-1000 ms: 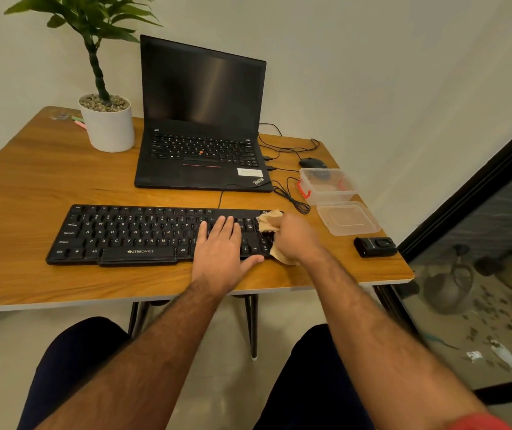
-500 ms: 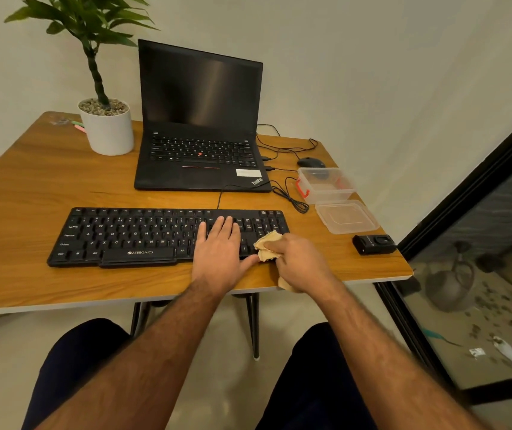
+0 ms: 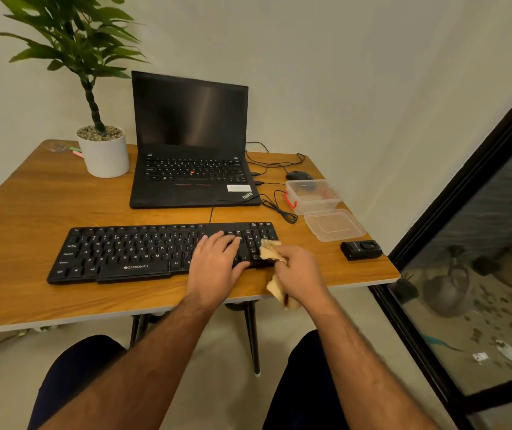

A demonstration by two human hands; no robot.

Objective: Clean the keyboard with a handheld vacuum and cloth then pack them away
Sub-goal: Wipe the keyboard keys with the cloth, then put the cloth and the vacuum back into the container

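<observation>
Head view: wooden table (image 3: 15, 231) with a pale edge stands against plain off-white walls, a dark-framed glass door to the right. Black wired keyboard (image 3: 130, 251) lies near its front edge. The left hand (image 3: 217, 263) rests flat, fingers straight, on the right-hand keys. The right hand (image 3: 299, 268) grips a crumpled beige cloth (image 3: 268, 251) against the keyboard's right end. A small black handheld vacuum (image 3: 360, 249) lies near the right edge, beside a clear plastic container (image 3: 312, 197) and its lid (image 3: 334, 225).

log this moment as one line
step: wiping | left hand flat on keyboard | right hand grips cloth at keyboard's right end
</observation>
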